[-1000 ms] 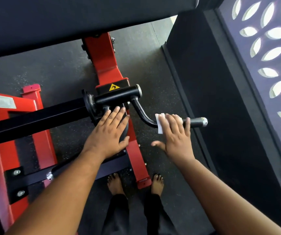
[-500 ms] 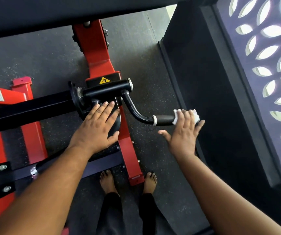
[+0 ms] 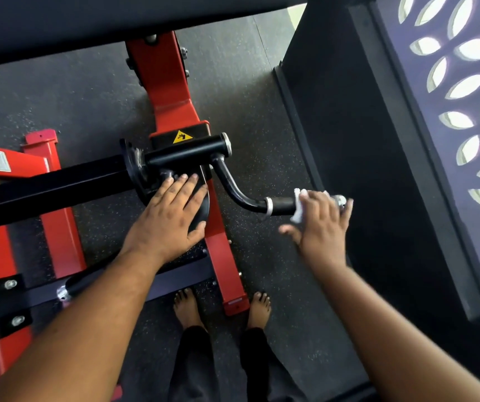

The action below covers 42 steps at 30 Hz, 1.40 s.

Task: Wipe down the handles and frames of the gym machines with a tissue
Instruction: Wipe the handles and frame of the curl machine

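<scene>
Fingers (image 3: 324,203) of our right hand (image 3: 321,227) press tissue (image 3: 298,208) flat on handle (image 3: 282,205) at 3 o'clock | left hand (image 3: 169,216) flat, empty, bracing pivot | step: wiping grip | next: curved stem needs wiping.

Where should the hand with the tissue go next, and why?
Probably back along the handle toward its bend. The right hand presses the tissue near the handle's outer end, so the bare black grip beside it looks like the next patch. The left hand lies flat on the machine.
</scene>
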Available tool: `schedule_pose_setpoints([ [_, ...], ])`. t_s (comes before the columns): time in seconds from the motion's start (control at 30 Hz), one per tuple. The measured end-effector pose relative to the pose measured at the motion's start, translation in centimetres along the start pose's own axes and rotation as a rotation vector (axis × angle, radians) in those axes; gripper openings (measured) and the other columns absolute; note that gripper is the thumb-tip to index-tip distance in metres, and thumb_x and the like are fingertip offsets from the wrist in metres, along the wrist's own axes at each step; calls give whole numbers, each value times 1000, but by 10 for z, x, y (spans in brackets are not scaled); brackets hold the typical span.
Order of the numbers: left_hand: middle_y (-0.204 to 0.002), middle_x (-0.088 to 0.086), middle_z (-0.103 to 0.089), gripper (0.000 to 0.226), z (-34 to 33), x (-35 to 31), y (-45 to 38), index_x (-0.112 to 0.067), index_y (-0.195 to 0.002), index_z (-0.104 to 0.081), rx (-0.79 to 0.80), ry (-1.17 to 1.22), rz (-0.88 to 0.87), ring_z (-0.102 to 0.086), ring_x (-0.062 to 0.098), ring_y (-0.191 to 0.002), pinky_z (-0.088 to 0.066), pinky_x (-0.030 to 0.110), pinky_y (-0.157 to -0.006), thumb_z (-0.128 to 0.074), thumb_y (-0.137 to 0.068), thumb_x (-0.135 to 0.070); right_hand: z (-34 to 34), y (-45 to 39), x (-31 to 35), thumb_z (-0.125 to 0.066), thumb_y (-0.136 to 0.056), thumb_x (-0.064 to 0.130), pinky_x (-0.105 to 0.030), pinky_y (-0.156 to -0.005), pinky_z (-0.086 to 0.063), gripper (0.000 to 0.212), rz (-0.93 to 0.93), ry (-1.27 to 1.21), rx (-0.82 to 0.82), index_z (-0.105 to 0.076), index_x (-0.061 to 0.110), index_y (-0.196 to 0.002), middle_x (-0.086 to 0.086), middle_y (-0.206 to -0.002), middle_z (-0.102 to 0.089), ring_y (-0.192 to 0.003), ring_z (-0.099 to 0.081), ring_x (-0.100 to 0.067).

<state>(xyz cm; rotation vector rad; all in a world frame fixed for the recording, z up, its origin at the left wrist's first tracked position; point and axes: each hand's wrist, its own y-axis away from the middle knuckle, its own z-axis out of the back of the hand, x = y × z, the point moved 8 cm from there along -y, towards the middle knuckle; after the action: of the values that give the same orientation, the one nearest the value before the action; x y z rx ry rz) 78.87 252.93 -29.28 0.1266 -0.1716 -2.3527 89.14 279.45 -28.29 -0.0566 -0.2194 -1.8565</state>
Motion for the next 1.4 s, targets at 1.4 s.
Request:
schedule_pose_setpoints([
  [1.4, -165, 17, -28, 77, -3, 0, -1, -10, -160, -27, 48, -6, 2, -24, 32, -154, -10, 47, -128, -30, -94, -51, 3, -28, -14, -20, -88, 88, -48, -109, -35, 90, 29, -52, -35, -62, 14, -117, -6, -111, -65, -111, -58, -31],
])
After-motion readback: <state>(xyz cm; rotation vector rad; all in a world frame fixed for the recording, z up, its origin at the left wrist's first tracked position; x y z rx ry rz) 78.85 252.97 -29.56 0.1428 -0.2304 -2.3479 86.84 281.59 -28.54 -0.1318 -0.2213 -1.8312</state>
